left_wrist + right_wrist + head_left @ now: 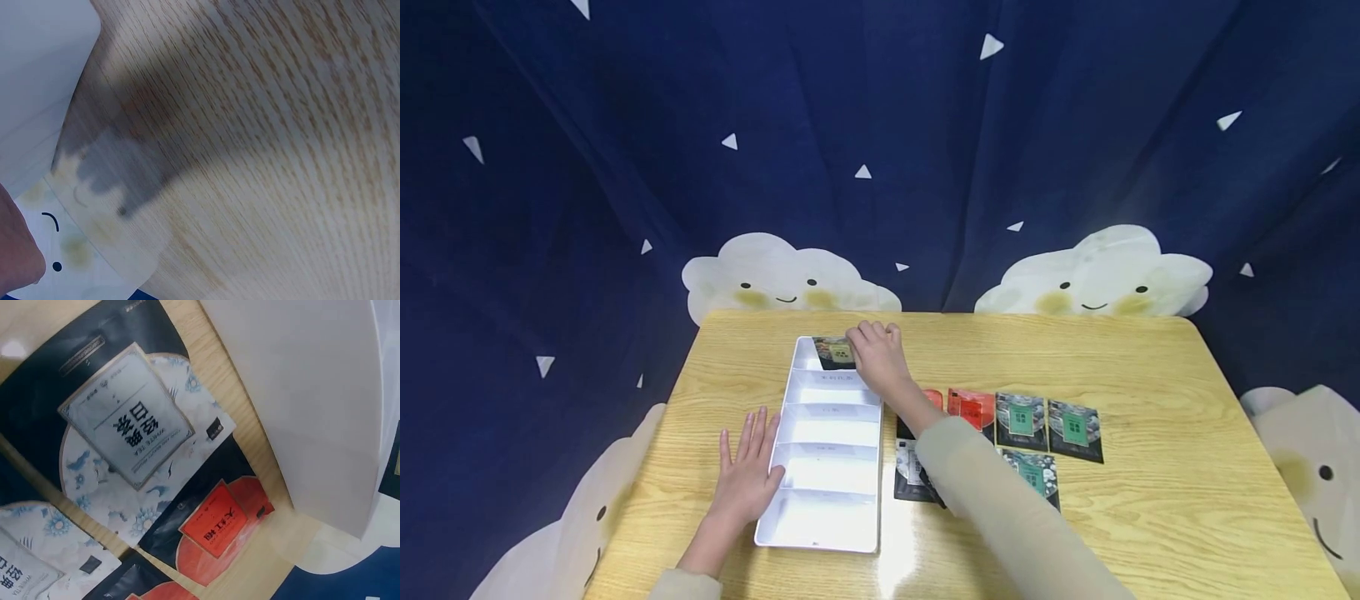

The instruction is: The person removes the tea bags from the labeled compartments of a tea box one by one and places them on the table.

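Note:
A white tray (820,523) divided into several compartments stands left of centre on the table. At its far end, my right hand (878,358) pinches the right side of a dark tea sachet (833,353) with a yellow-green label, which lies in the farthest compartment; the fingertips partly hide it. In the right wrist view only a sliver of that sachet (392,465) shows at the right edge. My left hand (745,483) lies by the tray's left side, fingers spread, the thumb at the rim. Part of the left hand (19,247) enters the left wrist view at lower left.
Right of the tray lie white tea sachets (128,419), red-label sachets (972,410) and several green-label sachets (1021,421). My right sleeve (992,492) covers some of them. A dark blue curtain (925,125) hangs behind the table (1165,500).

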The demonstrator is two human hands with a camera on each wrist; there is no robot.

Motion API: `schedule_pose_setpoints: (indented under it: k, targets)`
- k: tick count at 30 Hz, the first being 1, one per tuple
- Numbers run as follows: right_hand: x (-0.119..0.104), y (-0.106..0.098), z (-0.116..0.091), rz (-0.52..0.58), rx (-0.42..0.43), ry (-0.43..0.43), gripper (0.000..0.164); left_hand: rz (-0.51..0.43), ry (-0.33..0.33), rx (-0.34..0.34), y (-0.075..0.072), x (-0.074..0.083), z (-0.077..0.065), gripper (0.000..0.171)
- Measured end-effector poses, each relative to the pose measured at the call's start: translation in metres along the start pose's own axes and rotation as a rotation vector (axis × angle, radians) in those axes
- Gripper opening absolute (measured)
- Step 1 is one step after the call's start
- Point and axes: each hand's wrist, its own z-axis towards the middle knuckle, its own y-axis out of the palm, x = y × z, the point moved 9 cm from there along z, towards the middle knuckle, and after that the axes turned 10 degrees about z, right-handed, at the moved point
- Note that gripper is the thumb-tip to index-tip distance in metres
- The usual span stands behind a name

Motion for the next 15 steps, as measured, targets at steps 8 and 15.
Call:
schedule_pose_setpoints:
  k: [8, 15]
  targets:
    - [0.008, -0.030, -0.011, 0.067, 0.181, -0.037, 0.016, 0.024, -0.007, -0.041, 0.005, -0.002, 0.001, 0.070]
    - [0.022, -0.059, -0.029, 0.148, 0.356, -0.083, 0.015, 0.020, -0.011, -0.051, 0.006, -0.003, 0.001, 0.071]
